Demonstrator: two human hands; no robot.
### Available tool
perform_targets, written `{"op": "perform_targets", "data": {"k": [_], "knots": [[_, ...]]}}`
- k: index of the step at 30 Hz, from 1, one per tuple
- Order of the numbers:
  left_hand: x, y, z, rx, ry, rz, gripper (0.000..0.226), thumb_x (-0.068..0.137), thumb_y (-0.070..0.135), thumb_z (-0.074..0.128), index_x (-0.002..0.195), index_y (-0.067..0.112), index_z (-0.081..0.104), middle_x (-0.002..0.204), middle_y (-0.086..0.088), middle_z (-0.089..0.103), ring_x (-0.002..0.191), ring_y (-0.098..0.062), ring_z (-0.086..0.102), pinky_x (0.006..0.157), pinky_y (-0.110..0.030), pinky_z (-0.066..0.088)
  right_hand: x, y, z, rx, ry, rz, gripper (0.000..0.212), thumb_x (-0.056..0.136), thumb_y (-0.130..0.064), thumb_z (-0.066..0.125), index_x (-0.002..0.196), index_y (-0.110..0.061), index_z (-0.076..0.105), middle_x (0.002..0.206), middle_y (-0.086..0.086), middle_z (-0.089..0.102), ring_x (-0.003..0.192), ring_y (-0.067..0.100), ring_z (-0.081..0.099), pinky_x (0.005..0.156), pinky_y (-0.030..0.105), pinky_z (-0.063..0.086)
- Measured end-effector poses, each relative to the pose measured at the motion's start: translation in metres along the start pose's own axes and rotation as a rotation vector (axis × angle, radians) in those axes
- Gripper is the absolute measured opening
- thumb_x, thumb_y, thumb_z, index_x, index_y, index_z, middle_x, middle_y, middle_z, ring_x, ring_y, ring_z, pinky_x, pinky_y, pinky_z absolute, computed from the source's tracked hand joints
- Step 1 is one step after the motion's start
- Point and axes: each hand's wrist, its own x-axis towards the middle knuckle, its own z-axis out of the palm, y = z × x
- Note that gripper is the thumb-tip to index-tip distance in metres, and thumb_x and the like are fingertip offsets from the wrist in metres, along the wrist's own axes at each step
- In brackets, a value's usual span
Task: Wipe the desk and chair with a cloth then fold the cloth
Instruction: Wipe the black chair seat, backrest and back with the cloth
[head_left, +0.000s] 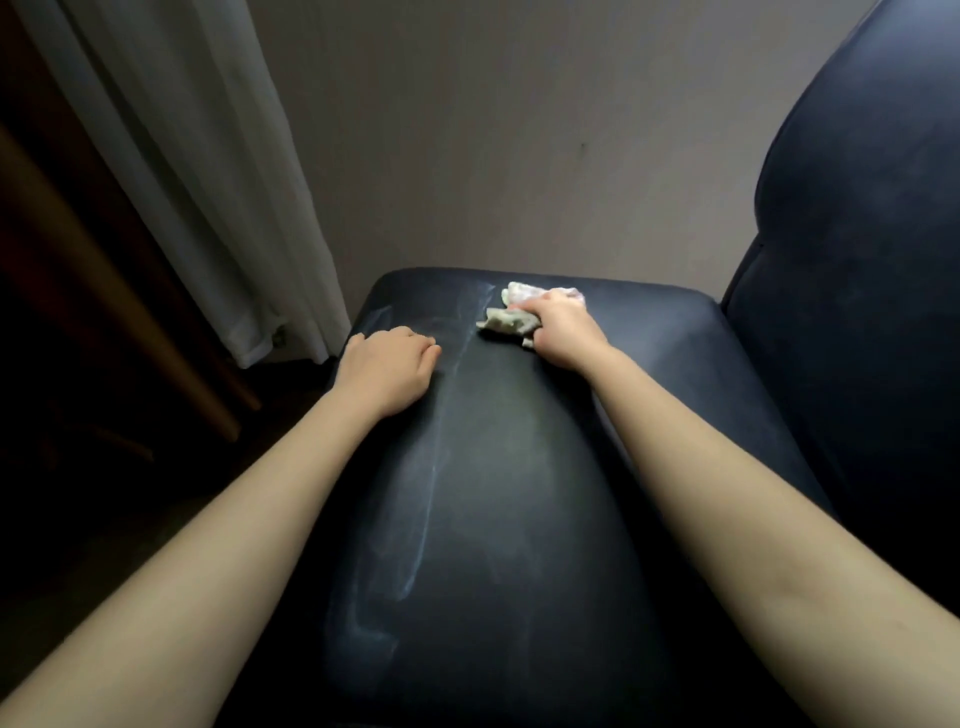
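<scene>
A dark blue leather chair fills the view, its seat (498, 467) streaked with pale wipe marks. My right hand (563, 330) grips a crumpled pale cloth (506, 319) and presses it on the far part of the seat. My left hand (387, 366) rests on the seat's far left edge with its fingers curled under, holding nothing that I can see. The chair's backrest (857, 234) rises at the right.
A white curtain (208, 182) hangs at the left behind the chair, in front of a plain wall (519, 130). Dark wooden furniture (78, 312) stands at the far left. The floor beside the chair lies in shadow.
</scene>
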Motion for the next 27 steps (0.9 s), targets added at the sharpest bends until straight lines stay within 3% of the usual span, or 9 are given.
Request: {"op": "perform_targets", "data": {"k": [5,11,17,21,25,27], "knots": [[0.015,-0.002,-0.010,0.018,-0.100,0.006,0.040,0.100,0.039,0.028,0.097,0.022,0.063,0.115,-0.005,0.063,0.108,-0.028,0.056,0.087,-0.036,0.041,0.062,0.007,-0.001,-0.030,-0.017,0.077,0.045,0.093,-0.019,0.051,0.134,-0.037,0.047,0.131,0.009,0.044,0.126,0.035,0.036,0.104,0.040,0.034],[0.016,0.002,0.000,0.018,-0.119,-0.006,0.040,0.098,0.036,0.028,0.117,0.023,0.061,0.125,-0.001,0.058,0.116,-0.026,0.052,0.093,-0.037,0.041,0.093,-0.002,0.006,-0.132,0.004,0.082,0.043,0.095,-0.016,0.042,0.133,-0.036,0.047,0.132,0.007,0.043,0.125,0.031,0.038,0.102,0.043,0.034],[0.014,0.002,-0.003,0.003,-0.117,-0.013,0.038,0.097,0.029,0.029,0.114,0.021,0.062,0.124,-0.003,0.058,0.114,-0.027,0.053,0.090,-0.036,0.042,0.011,-0.030,0.000,-0.172,-0.023,-0.170,0.042,0.084,-0.010,0.050,0.124,-0.022,0.058,0.117,0.014,0.053,0.117,0.035,0.042,0.095,0.034,0.034],[0.012,-0.001,-0.012,-0.032,-0.183,-0.020,0.043,0.096,0.026,0.031,0.133,0.030,0.052,0.141,0.001,0.048,0.127,-0.025,0.045,0.101,-0.038,0.039,-0.082,-0.051,0.004,-0.066,-0.152,-0.336,0.050,0.078,-0.019,0.049,0.126,-0.025,0.058,0.120,0.012,0.049,0.121,0.033,0.033,0.100,0.029,0.028],[0.010,0.000,-0.017,-0.049,-0.203,-0.017,0.043,0.095,0.023,0.031,0.131,0.030,0.054,0.140,0.000,0.050,0.126,-0.025,0.047,0.102,-0.039,0.039,-0.139,-0.059,0.006,0.004,-0.206,-0.401,0.063,0.070,-0.037,0.026,0.121,-0.032,0.061,0.113,0.002,0.052,0.114,0.028,0.039,0.100,0.036,0.036],[0.009,0.000,-0.018,-0.048,-0.218,-0.022,0.044,0.095,0.023,0.030,0.133,0.030,0.053,0.142,0.001,0.048,0.128,-0.025,0.045,0.103,-0.039,0.038,-0.138,-0.055,0.006,0.021,-0.220,-0.387,0.059,0.071,-0.033,0.029,0.121,-0.033,0.061,0.114,0.000,0.053,0.114,0.027,0.039,0.098,0.040,0.039]]}}
